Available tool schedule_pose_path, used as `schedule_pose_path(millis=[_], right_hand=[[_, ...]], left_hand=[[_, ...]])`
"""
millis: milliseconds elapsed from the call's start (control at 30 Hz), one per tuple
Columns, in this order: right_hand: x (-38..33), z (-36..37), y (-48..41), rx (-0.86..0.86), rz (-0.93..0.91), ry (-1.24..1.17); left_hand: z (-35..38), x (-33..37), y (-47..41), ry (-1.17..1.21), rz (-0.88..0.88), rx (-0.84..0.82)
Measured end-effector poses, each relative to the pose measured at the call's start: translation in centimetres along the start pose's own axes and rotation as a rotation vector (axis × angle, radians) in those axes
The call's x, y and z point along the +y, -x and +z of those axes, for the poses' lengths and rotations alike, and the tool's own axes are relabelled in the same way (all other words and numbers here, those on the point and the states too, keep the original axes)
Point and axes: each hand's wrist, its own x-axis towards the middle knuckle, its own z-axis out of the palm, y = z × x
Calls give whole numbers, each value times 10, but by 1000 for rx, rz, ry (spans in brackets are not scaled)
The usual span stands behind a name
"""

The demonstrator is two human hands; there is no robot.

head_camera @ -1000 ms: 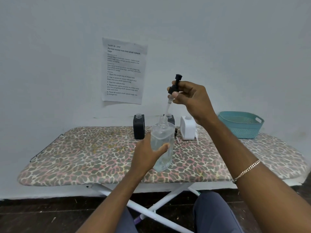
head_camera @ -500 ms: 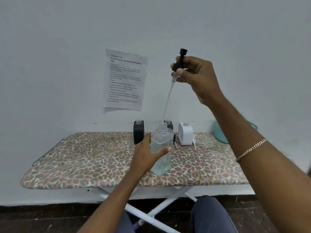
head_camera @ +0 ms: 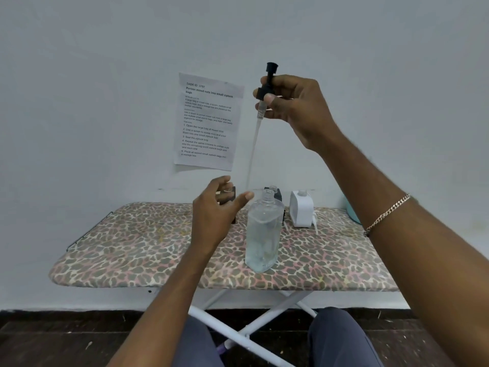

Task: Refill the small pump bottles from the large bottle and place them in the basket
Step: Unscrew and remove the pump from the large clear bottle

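Head view. Upright on the ironing board, toward its front edge and a little right of the middle: the large clear bottle, long axis vertical, open neck pointing straight up, clear liquid inside.

High above it, against the wall: the pump, black, long axis close to vertical, head up. Below its collar, the dip tube, pale and thin, slanting down and slightly left; lower end blurred, outside the bottle, just above and left of the neck.

Right hand raised, forearm rising from the lower right with a bracelet at the wrist. Grip clamped on the pump: thumb and fingertips pinching the collar, remaining fingers curled behind.

Left hand just left of the large clear bottle, at the height of its neck, palm turned toward it. Grip apart: fingers loose and spread, holding nothing, thumb tip close to the neck with a gap showing.

Along the back edge of the ironing board, all uncapped: a small black bottle half hidden behind the left hand, a second black bottle behind the large one, a white bottle to its right. Behind the right forearm at the far right, a teal sliver of the basket.

On the wall, a printed sheet of paper.
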Motion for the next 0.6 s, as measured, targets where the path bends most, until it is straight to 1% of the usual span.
schedule_pose_path(millis=[200,400,600], right_hand=[[35,44,-10,-142,119,-47],[71,102,-27,-287,202,-2],[107,167,-53,-435,381,120]], left_hand=[[-21,-5,-2,-36,-16,21],[-45,-35,-3,-61,-154,44],[-79,-63,-12,-93,-347,22]])
